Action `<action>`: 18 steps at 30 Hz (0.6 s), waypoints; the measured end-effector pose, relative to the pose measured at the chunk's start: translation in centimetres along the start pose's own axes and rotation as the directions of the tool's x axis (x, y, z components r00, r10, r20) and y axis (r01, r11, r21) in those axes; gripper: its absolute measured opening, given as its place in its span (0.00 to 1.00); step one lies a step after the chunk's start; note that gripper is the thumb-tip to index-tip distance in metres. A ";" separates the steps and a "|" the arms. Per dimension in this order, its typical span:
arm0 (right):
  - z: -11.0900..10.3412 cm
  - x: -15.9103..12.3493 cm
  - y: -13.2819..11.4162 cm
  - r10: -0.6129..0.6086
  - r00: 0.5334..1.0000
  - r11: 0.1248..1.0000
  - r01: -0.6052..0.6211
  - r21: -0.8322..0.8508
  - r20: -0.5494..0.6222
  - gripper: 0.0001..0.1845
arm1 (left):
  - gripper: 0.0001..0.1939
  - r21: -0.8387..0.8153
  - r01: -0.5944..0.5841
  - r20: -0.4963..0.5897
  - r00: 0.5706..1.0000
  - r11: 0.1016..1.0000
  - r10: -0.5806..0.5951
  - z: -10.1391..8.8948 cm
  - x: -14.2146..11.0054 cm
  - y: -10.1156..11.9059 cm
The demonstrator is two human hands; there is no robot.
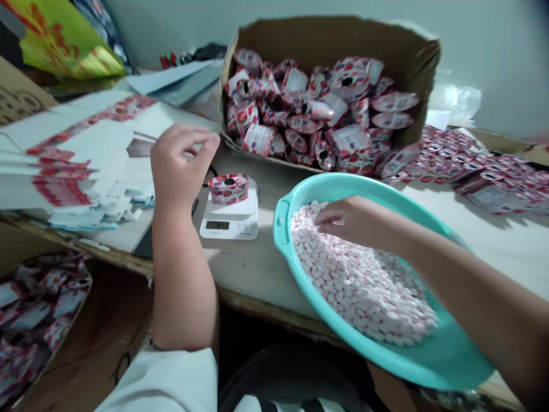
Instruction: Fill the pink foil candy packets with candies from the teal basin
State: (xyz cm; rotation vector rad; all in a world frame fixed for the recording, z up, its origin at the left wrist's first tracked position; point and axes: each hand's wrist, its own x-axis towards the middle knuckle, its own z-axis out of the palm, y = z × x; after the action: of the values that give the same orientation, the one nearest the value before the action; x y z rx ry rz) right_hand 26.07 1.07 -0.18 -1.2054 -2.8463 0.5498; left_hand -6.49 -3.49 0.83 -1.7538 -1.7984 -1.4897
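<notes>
My left hand [178, 163] is raised over a stack of flat white-and-red cartons [77, 166], fingers curled together near a carton edge; whether it grips one is unclear. My right hand [351, 222] rests in a teal basin [429, 366] full of small pink-and-white candies [360, 286], fingers bent down into the pile, so what they hold is hidden. Between the hands a small white scale [231, 220] carries a red-patterned round pack [229, 189].
A cardboard box [326, 34] heaped with red-and-white filled packs stands at the back. Flat red wrappers [493, 171] lie spread on the right. A lower box [38, 309] at the left holds more packs. The table's worn front edge [257, 303] runs below the scale.
</notes>
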 end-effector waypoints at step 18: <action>-3.3 5.1 -4.4 -0.401 0.879 0.861 0.265 -0.435 -0.259 0.15 | 0.11 0.055 0.233 -0.039 0.972 0.971 -0.231 2.8 -0.3 -3.4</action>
State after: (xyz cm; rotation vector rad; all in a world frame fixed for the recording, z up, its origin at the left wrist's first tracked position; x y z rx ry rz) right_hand 19.89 2.84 3.65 -0.6918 -2.8227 -0.2327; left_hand -7.97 -0.81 -2.31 -1.5258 -2.0669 -1.5208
